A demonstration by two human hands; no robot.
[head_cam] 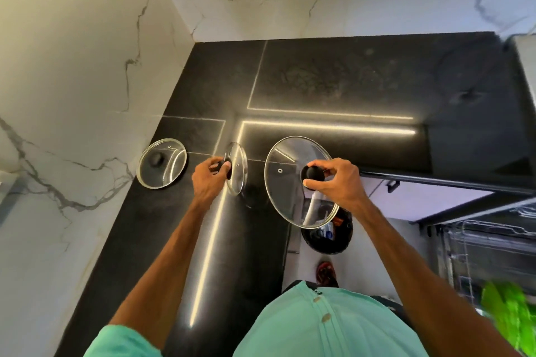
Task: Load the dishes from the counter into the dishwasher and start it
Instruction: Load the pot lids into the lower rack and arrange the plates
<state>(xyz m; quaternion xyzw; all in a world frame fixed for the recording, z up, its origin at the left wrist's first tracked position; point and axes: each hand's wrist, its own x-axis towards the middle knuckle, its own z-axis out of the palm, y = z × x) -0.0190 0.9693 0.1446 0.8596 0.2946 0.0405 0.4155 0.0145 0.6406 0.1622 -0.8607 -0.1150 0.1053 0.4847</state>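
Three glass lids with black knobs are in view over the black counter (pixel 319 81). My left hand (pixel 207 177) grips the knob of a small glass lid (pixel 238 174), which is tipped on edge above the counter. My right hand (pixel 336 180) grips the knob of a large glass lid (pixel 287 182), tilted and lifted near the counter's front edge. A third small glass lid (pixel 161 164) lies flat on the counter at the left, untouched. The open dishwasher (pixel 478 252) with its wire rack shows at the lower right.
White marble walls stand to the left and behind the counter. A black bin (pixel 327 238) with rubbish sits on the floor below the large lid. Something bright green (pixel 507 316) lies in the dishwasher rack. A red slipper (pixel 326 271) is on the floor.
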